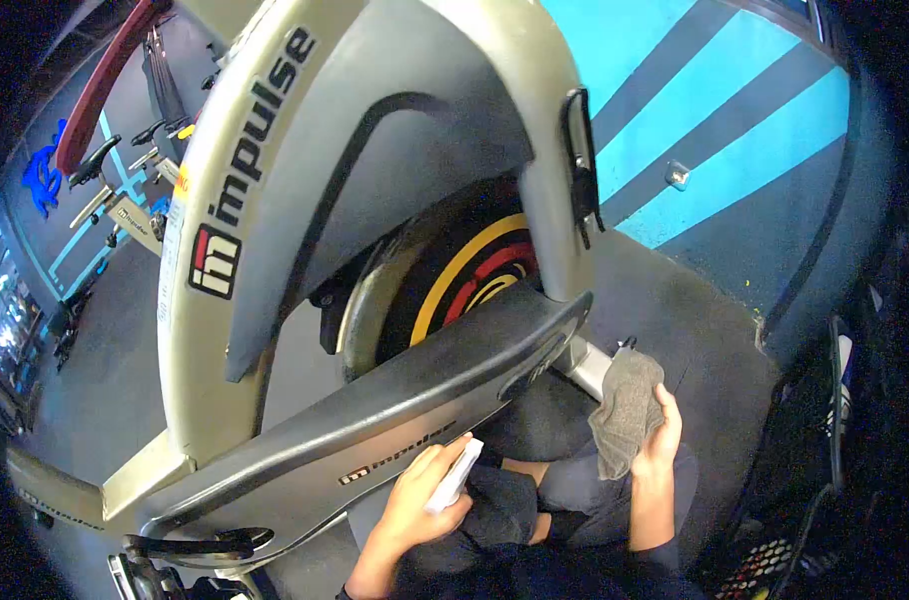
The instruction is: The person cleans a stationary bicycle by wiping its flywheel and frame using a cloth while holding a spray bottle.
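A: A person is sitting low beside a bike (210, 200), legs folded beneath the hands. What are the hands doing?

B: They are working apart. The left hand (425, 500) is closing its fingers firmly around a white object (457, 476). The right hand (657, 440) is gripping a grey cloth (625, 410), which is draping limply on the inner side of its fingers.

A: And what is lying around them?

B: The guard (375, 420) is running just beyond the left hand, and the wheel (455, 290) is showing farther above it. A bar (587, 366) is pointing at the cloth from just beyond the right hand; whether the two are touching, I cannot tell. The floor (705, 320) is spreading out past the right hand.

A: Where could trouble be coming from?

B: By my reckoning, from loose ends and close quarters. The cloth is hanging free, so its edge could be snagging on the bar if the right hand is pulling carelessly. The white object is sitting very near the guard, so a stray swing of the left hand could be knocking or scuffing it, and a slackening grip could be letting the object drop.
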`<state>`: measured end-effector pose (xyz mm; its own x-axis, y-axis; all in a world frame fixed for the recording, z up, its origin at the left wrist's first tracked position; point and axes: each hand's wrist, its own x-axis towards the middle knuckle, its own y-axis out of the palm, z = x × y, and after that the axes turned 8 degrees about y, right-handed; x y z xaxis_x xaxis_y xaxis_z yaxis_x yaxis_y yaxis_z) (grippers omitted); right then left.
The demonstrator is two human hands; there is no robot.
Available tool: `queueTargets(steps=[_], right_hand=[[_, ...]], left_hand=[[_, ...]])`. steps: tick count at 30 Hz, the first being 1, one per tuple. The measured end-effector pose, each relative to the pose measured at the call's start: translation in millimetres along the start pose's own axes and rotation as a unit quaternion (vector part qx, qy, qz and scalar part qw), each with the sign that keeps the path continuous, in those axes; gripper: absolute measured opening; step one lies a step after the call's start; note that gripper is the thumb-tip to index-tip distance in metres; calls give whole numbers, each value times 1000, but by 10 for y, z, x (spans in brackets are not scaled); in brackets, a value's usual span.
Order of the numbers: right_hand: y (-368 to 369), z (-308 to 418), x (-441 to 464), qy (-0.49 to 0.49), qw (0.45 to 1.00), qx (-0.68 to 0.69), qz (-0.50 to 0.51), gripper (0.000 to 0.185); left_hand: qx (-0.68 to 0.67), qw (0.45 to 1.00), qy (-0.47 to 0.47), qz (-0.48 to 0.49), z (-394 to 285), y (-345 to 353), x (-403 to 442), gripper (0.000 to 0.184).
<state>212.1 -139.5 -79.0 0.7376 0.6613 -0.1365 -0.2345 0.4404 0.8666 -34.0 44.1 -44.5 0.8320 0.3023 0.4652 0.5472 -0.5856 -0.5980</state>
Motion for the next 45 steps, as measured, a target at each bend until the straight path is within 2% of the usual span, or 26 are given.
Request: queueTargets(steps=[1, 3, 5, 7, 8, 13, 16, 19, 21, 23, 25, 27, 29, 31, 32, 33, 34, 35, 37, 39, 41, 43, 45], right_hand=[[38, -21, 6, -2, 1000, 6, 1, 41], [143, -91, 19, -63, 991, -98, -60, 46], [129, -103, 2, -60, 992, -103, -42, 49], [46, -142, -26, -54, 981, -189, -4, 47], [54, -152, -51, -46, 978, -205, -17, 47], [-208, -148, -120, -37, 976, -213, -33, 52], [-446, -99, -164, -9, 974, -224, -36, 57], [-539, -7, -287, 23, 976, -212, -39, 51], [-622, 22, -354, 17, 985, -170, 9, 50], [-677, 7, -361, 27, 990, -137, 18, 55], [-585, 8, -427, 34, 996, -42, 71, 57], [-440, 19, -442, 18, 997, -53, 43, 57], [-371, 71, -379, 0, 998, -62, 15, 56], [-255, 138, -282, -43, 982, -182, 33, 53], [-60, 138, -293, -47, 986, -159, 10, 46], [61, 103, -219, -47, 986, -158, 11, 46], [144, 64, -130, -146, 949, -281, 13, 42], [267, 35, -50, -242, 886, -395, 15, 37], [781, 65, -21, -408, 763, -489, 108, 30], [1254, 3, 44, -517, 640, -543, 165, 29], [1622, -189, 234, -597, 580, -518, 196, 27], [2007, -464, 536, -620, 545, -538, 170, 28], [2115, -655, 740, -598, 513, -601, 134, 29]], left_hand=[[4, 1000, 2, 4, 1, 10, 4, 68], [21, 1000, -6, 20, 26, 36, -8, 69], [30, 999, -10, 30, 45, 49, -24, 69], [40, 998, -19, 39, 46, 64, -48, 69], [47, 998, -25, 42, 42, 73, -51, 69], [70, 996, -7, 47, -35, 106, 35, 69], [48, 996, -55, 46, -136, 98, 99, 73], [58, 998, -30, 19, -147, 98, 129, 77], [47, 998, -27, -25, -212, 97, 185, 76], [57, 996, -56, -39, -328, 86, 263, 74], [64, 992, -21, -108, -380, 96, 326, 73], [51, 990, 13, -134, -396, 99, 381, 75], [4, 986, 2, -166, -494, 125, 426, 80], [-19, 985, -10, -173, -505, 148, 420, 78], [-43, 983, -22, -178, -505, 153, 415, 77], [-42, 983, -21, -178, -505, 153, 412, 77], [-6, 983, -6, -182, -505, 153, 411, 76], [29, 982, 9, -186, -502, 150, 412, 75], [30, 980, 13, -198, -442, 167, 384, 74], [30, 977, 16, -212, -412, 162, 349, 73], [30, 978, -8, -206, -402, 155, 329, 71], [32, 977, -4, -212, -371, 131, 318, 69], [44, 980, 6, -195, -316, 112, 272, 68]])
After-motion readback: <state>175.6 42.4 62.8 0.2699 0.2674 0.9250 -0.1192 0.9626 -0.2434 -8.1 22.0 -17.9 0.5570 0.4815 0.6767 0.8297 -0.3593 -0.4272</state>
